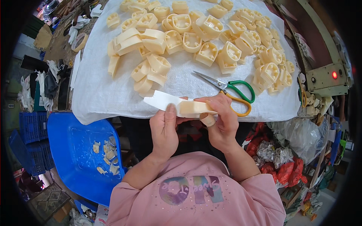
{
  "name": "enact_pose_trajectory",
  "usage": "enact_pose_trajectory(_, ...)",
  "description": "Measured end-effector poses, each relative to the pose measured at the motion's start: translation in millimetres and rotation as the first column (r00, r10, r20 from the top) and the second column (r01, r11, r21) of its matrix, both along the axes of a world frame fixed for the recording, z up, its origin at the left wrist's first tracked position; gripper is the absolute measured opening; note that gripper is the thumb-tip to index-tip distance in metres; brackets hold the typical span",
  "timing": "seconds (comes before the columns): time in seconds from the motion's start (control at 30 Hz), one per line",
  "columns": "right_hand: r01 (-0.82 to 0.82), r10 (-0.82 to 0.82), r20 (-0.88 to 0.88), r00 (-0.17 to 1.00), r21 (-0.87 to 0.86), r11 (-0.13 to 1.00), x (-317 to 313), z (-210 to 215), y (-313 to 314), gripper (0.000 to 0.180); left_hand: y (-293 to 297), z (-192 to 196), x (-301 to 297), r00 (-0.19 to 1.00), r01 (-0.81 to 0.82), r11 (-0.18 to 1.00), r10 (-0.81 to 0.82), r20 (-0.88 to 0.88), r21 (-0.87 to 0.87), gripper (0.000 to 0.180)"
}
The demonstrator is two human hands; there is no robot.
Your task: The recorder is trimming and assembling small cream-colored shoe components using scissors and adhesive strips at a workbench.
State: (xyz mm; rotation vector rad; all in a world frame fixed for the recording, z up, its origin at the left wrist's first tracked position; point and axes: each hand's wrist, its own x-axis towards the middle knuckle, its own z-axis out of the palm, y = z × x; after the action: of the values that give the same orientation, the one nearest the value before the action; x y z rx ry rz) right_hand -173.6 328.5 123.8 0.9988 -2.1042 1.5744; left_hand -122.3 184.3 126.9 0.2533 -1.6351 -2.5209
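Note:
Near the front edge of the table, my left hand [165,130] is closed, its thumb pressing a flat white piece [161,101] with a notched edge. The white piece lies against a cream moulded plastic part [191,107]. Fingers of my right hand [222,122] are wrapped round that part, with a tan wrap on the thumb. Just beyond the right hand lie scissors [226,88] with one green and one orange handle, blades pointing to the far left. Many similar cream plastic parts [181,23] are spread and stacked across the cloth.
A white woven sheet [102,90] covers the table. Below its left edge stands a blue plastic bin [77,158] with several small cream pieces inside. Red and clear plastic bags [290,171] crowd the right side. A control box [328,80] with a lit red light is at the right.

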Motion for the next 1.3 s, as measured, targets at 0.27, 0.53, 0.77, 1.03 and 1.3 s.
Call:
enact_pose_trajectory(0.27,0.167,0.366,0.615,0.698,-0.638,0.752,21.1,9.5,0.4,0.034,7.9,10.6,4.9,0.999,0.01,0.995,-0.005,0.047,-0.095,0.04)
enact_pose_trajectory(0.53,0.168,0.085,0.263,0.961,-0.801,0.575,-42.0,50.3,73.0,0.038,-28.1,-5.5,15.2,0.964,-0.26,0.964,0.263,-0.045,0.052,0.037)
enact_pose_trajectory(0.77,0.639,-0.457,-0.48,0.749,0.34,0.69,-124.1,25.9,59.6,0.039,-42.5,-6.8,17.6,0.914,-0.397,0.898,0.369,-0.168,-0.188,0.034)
enact_pose_trajectory(1.03,0.675,-0.488,-0.467,0.738,0.512,0.531,-117.0,23.1,57.6,0.035,-74.7,-11.0,21.1,0.871,-0.484,0.875,0.482,-0.096,-0.002,0.035)
enact_pose_trajectory(1.3,0.186,-0.191,-0.012,0.982,0.295,0.937,-81.9,35.7,-23.0,0.024,-75.1,-17.6,8.6,0.884,-0.331,0.899,0.403,-0.239,0.288,0.049)
